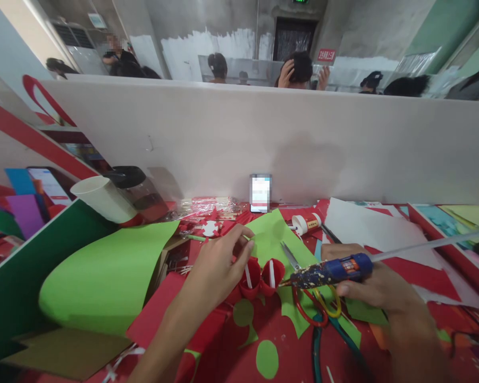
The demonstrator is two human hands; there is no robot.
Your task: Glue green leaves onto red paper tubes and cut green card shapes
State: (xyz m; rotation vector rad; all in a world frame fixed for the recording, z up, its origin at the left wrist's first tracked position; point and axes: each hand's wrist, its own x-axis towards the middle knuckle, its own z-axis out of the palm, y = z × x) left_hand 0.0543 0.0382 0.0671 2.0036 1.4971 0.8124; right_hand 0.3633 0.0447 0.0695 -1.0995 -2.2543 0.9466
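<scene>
My right hand (367,276) is wrapped round a blue glue gun (330,270), its glue-spotted nozzle pointing left and a long glue stick out of its back. The nozzle tip is beside a small red paper cup shape (271,275) with a white strip inside. A similar red piece (250,279) stands next to it. My left hand (227,255) is at the left of these pieces, its fingers curled; whatever they hold is hidden. Scissors with red and yellow handles (311,306) lie below the glue gun, over green paper (273,229).
A white partition (223,138) stands behind the table, with a phone (260,192) against it. At left are a paper cup (103,198), a dark-lidded container (133,189) and curved green paper (99,276). Teal-handled scissors (317,346) lie in front. People sit beyond the partition.
</scene>
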